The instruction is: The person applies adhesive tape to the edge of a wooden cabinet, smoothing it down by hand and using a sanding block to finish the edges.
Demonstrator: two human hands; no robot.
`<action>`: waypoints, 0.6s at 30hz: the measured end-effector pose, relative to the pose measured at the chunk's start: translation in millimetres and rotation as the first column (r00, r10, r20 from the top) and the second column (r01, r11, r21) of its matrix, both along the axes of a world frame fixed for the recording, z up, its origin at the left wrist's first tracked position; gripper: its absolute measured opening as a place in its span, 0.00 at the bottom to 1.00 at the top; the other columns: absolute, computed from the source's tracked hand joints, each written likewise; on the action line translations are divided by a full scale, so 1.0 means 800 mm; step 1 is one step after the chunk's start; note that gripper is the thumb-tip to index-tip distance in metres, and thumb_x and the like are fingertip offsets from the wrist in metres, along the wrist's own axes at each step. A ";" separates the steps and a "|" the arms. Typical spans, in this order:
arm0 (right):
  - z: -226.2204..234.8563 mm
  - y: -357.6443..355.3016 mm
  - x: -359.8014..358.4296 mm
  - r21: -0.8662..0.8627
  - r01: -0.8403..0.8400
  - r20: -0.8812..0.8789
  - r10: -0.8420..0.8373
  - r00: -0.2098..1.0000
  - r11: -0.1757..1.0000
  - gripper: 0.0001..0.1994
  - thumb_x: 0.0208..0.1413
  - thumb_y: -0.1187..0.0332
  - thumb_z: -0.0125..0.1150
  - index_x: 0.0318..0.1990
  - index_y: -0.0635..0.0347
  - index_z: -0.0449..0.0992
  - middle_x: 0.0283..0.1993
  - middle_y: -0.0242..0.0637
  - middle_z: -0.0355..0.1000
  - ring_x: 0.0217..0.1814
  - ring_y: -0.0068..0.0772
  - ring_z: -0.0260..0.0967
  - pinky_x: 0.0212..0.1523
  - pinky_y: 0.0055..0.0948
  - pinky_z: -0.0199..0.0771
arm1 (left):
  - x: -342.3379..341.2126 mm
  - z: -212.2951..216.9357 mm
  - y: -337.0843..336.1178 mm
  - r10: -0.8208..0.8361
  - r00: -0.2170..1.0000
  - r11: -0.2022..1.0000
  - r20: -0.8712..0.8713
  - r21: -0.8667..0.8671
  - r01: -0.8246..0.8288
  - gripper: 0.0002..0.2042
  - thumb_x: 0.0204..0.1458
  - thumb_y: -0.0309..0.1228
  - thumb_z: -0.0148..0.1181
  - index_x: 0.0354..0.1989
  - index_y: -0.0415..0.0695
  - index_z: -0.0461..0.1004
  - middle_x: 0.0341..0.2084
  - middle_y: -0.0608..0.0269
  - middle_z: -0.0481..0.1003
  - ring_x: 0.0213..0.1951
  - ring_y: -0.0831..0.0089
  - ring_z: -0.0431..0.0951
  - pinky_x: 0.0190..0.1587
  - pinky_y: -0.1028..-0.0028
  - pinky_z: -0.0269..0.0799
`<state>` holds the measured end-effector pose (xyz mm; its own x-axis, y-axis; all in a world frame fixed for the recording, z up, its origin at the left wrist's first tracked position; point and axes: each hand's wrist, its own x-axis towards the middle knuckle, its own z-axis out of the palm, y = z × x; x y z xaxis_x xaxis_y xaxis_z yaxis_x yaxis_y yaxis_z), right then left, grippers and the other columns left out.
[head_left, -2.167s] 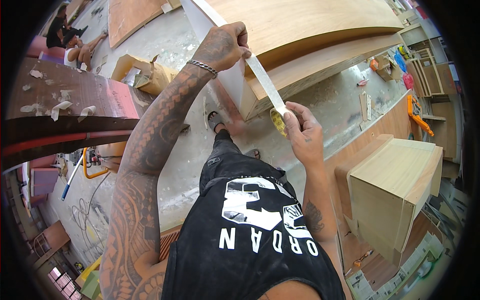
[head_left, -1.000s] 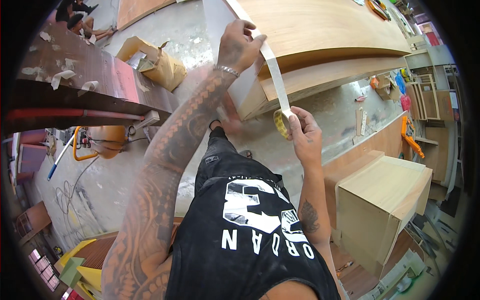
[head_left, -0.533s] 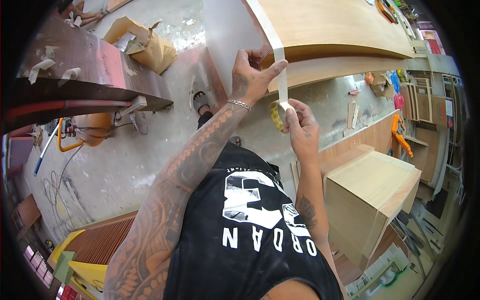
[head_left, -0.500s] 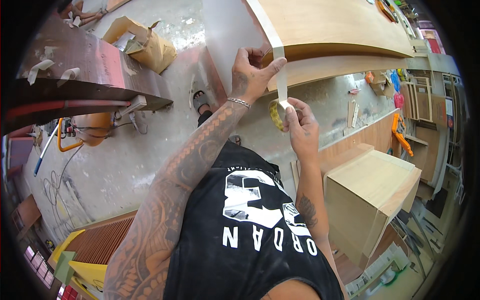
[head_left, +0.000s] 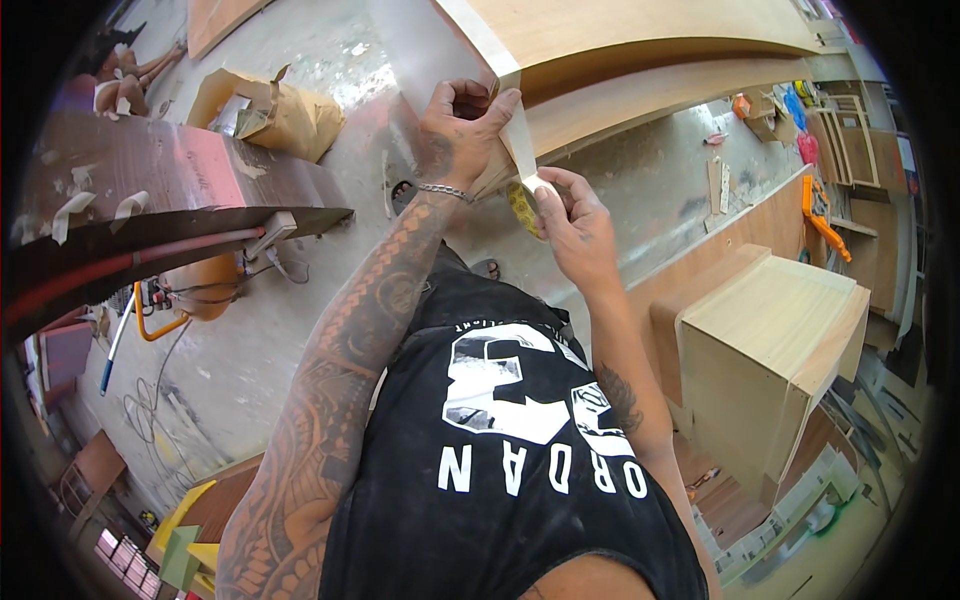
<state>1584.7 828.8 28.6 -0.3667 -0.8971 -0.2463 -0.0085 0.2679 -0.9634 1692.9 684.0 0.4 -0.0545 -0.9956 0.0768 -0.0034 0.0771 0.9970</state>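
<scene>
My right hand (head_left: 580, 228) pinches a roll of masking tape (head_left: 523, 210), its yellow inner core showing. A pale strip of tape (head_left: 517, 140) runs taut from the roll up to the corner of a large wooden cabinet-like piece (head_left: 640, 30). Along that piece's left edge, more tape lies stuck down. My left hand (head_left: 462, 132), wearing a chain bracelet, is closed at this corner with its thumb on the strip. Its curled fingers sit beside the greyish side face, and their tips are partly hidden.
A brown paper bag (head_left: 300, 118) stands on the floor at left, behind a dark bench-like piece (head_left: 200, 170) with tape scraps. An orange tank (head_left: 205, 285) and hoses lie below it. Another person (head_left: 120, 85) sits far left. A plywood box (head_left: 770, 350) stands right.
My view has shifted, and both hands with the tape appear further left and slightly higher. The strip between them now slants more. My right hand still grips the roll.
</scene>
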 end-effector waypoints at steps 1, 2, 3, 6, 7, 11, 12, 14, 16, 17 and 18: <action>-0.002 0.000 0.002 -0.023 -0.005 0.001 0.005 1.000 1.000 0.16 0.64 0.67 0.58 0.53 0.68 0.72 0.37 0.34 0.76 0.36 0.16 0.69 0.37 0.19 0.71 | 0.000 0.000 0.000 0.010 1.000 1.000 -0.008 -0.002 -0.010 0.21 0.46 0.40 0.76 0.36 0.36 0.74 0.28 0.63 0.77 0.31 0.78 0.76 0.37 0.77 0.75; -0.004 -0.002 0.004 -0.033 -0.002 0.000 0.002 1.000 0.999 0.15 0.64 0.67 0.58 0.53 0.68 0.72 0.37 0.35 0.77 0.37 0.17 0.69 0.38 0.20 0.71 | 0.000 0.000 -0.001 -0.007 1.000 1.000 0.004 0.003 0.007 0.21 0.46 0.40 0.76 0.36 0.36 0.74 0.28 0.63 0.77 0.31 0.78 0.76 0.37 0.77 0.75; -0.006 -0.003 0.006 -0.048 0.004 0.008 -0.003 1.000 0.999 0.15 0.64 0.67 0.58 0.53 0.68 0.72 0.37 0.35 0.77 0.37 0.17 0.69 0.38 0.20 0.71 | 0.000 0.000 -0.002 -0.004 1.000 1.000 0.027 -0.015 0.005 0.20 0.46 0.39 0.76 0.34 0.37 0.74 0.27 0.65 0.77 0.30 0.79 0.76 0.36 0.77 0.74; -0.013 -0.005 0.009 -0.068 0.024 -0.034 -0.026 0.999 0.997 0.15 0.63 0.67 0.59 0.51 0.69 0.73 0.37 0.37 0.78 0.38 0.17 0.70 0.38 0.21 0.71 | 0.002 -0.002 -0.006 -0.012 0.999 0.999 0.053 -0.041 0.014 0.18 0.47 0.38 0.76 0.32 0.38 0.74 0.25 0.67 0.76 0.28 0.80 0.75 0.34 0.78 0.73; -0.015 -0.007 0.009 -0.058 0.025 -0.047 -0.027 0.999 0.998 0.15 0.62 0.67 0.59 0.50 0.70 0.74 0.36 0.38 0.78 0.37 0.17 0.70 0.38 0.21 0.71 | 0.003 -0.003 -0.007 -0.006 0.999 0.998 0.046 -0.061 0.009 0.18 0.48 0.38 0.75 0.32 0.38 0.73 0.24 0.68 0.76 0.27 0.81 0.74 0.33 0.78 0.73; -0.020 -0.009 0.007 -0.069 0.049 -0.032 -0.051 0.998 0.996 0.15 0.61 0.65 0.59 0.48 0.70 0.75 0.34 0.39 0.78 0.36 0.19 0.71 0.38 0.23 0.72 | 0.003 -0.010 -0.012 -0.037 0.999 0.999 0.029 -0.039 0.038 0.18 0.47 0.38 0.76 0.32 0.38 0.73 0.24 0.68 0.76 0.27 0.82 0.73 0.33 0.78 0.72; -0.020 -0.009 0.007 -0.068 0.054 -0.028 -0.056 0.998 0.996 0.15 0.61 0.65 0.59 0.48 0.70 0.75 0.34 0.39 0.78 0.36 0.19 0.71 0.38 0.23 0.72 | 0.003 -0.012 -0.012 -0.032 0.999 0.998 0.014 -0.049 0.033 0.18 0.48 0.38 0.76 0.32 0.38 0.73 0.24 0.68 0.76 0.27 0.82 0.73 0.32 0.79 0.72; -0.021 -0.009 0.008 -0.094 0.049 -0.084 -0.057 0.995 0.994 0.15 0.61 0.64 0.59 0.48 0.69 0.75 0.34 0.42 0.79 0.36 0.22 0.73 0.39 0.25 0.73 | 0.003 -0.016 -0.012 -0.030 1.000 0.998 0.001 -0.057 0.030 0.17 0.48 0.37 0.76 0.32 0.38 0.73 0.24 0.69 0.75 0.27 0.82 0.73 0.32 0.79 0.72; -0.020 -0.009 0.007 -0.078 0.050 -0.093 -0.057 0.994 0.996 0.15 0.61 0.64 0.59 0.48 0.68 0.76 0.35 0.42 0.79 0.36 0.23 0.73 0.39 0.25 0.73 | 0.003 -0.018 -0.014 -0.035 0.999 0.996 -0.029 -0.084 0.033 0.17 0.48 0.36 0.75 0.32 0.38 0.73 0.24 0.69 0.75 0.27 0.83 0.73 0.32 0.80 0.71; -0.020 -0.009 0.007 -0.062 0.048 -0.103 -0.055 0.993 0.997 0.16 0.61 0.63 0.59 0.48 0.68 0.76 0.35 0.43 0.79 0.36 0.24 0.74 0.40 0.26 0.73 | 0.003 -0.020 -0.014 -0.036 0.999 0.996 -0.019 -0.076 0.035 0.17 0.48 0.36 0.75 0.32 0.38 0.73 0.24 0.69 0.75 0.27 0.83 0.73 0.32 0.80 0.71; -0.019 -0.009 0.007 -0.062 0.050 -0.103 -0.057 0.993 0.997 0.16 0.61 0.63 0.59 0.48 0.68 0.76 0.35 0.43 0.79 0.36 0.24 0.74 0.40 0.26 0.73 | 0.003 -0.021 -0.015 -0.033 0.999 0.997 -0.024 -0.075 0.031 0.16 0.49 0.35 0.75 0.32 0.38 0.73 0.24 0.70 0.75 0.27 0.83 0.72 0.32 0.80 0.71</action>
<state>1590.3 821.5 13.5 -0.4355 -0.8875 -0.1508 -0.0973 0.2129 -0.9722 1695.4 672.0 -16.5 -0.0833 -0.9847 0.1530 0.0253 0.1514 0.9882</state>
